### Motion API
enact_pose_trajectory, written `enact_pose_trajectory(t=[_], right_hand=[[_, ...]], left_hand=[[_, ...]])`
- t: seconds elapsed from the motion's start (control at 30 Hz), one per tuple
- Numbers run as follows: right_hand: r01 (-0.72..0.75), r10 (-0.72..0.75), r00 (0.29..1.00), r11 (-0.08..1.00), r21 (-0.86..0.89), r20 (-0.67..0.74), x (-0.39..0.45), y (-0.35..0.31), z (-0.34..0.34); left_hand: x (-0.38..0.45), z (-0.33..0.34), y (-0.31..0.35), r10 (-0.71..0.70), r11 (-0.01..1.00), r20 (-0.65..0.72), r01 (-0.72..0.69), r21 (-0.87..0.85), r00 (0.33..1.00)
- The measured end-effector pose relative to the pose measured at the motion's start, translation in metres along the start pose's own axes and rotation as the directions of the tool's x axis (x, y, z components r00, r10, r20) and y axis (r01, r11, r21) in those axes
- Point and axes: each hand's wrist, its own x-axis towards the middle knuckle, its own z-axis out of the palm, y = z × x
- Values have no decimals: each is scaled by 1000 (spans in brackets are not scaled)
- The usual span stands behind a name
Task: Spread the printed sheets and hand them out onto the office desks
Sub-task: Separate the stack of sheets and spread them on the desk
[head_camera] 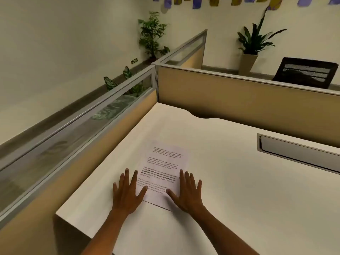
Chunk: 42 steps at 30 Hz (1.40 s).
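A printed sheet (163,168) with several paragraphs of black text lies flat on the white office desk (230,181), near its left side. My left hand (127,192) rests palm down at the sheet's left edge, fingers spread, thumb on the paper. My right hand (187,193) lies flat on the sheet's lower right corner, fingers apart. Neither hand holds anything.
Beige cubicle partitions (230,103) with glass strips wall the desk at the left and back. A grey cable tray slot (298,153) sits in the desk at the right. A black chair (305,72) and potted plants (255,45) stand beyond the partition.
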Motion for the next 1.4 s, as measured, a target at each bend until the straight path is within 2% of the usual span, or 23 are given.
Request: enact_pose_trajectory(t=[0.2, 0.47, 0.67, 0.87, 1.0, 1.13, 1.4], right_hand=[[-52, 52, 999, 998, 27, 2, -4, -11, 23], [-67, 69, 998, 988, 140, -5, 3, -14, 24], [-31, 33, 999, 976, 216, -9, 7, -16, 25], [4, -16, 1000, 922, 388, 27, 11, -26, 19], [-40, -19, 996, 801, 597, 93, 16, -33, 16], [-144, 24, 988, 533, 834, 155, 16, -46, -1], [-189, 73, 981, 199, 962, 178, 26, -54, -14]], left_hand=[[8, 13, -2, -5, 1000, 22, 5, 15, 1000], [8, 21, 4, -18, 998, 22, 20, -64, 1000], [9, 26, 4, -14, 997, 47, 18, -75, 999], [13, 32, 5, -33, 998, 66, 37, -60, 997], [13, 29, 6, -46, 998, 55, 48, -43, 997], [13, 27, 6, -54, 998, 71, 57, -37, 996], [13, 28, 6, -47, 998, 61, 50, -44, 997]])
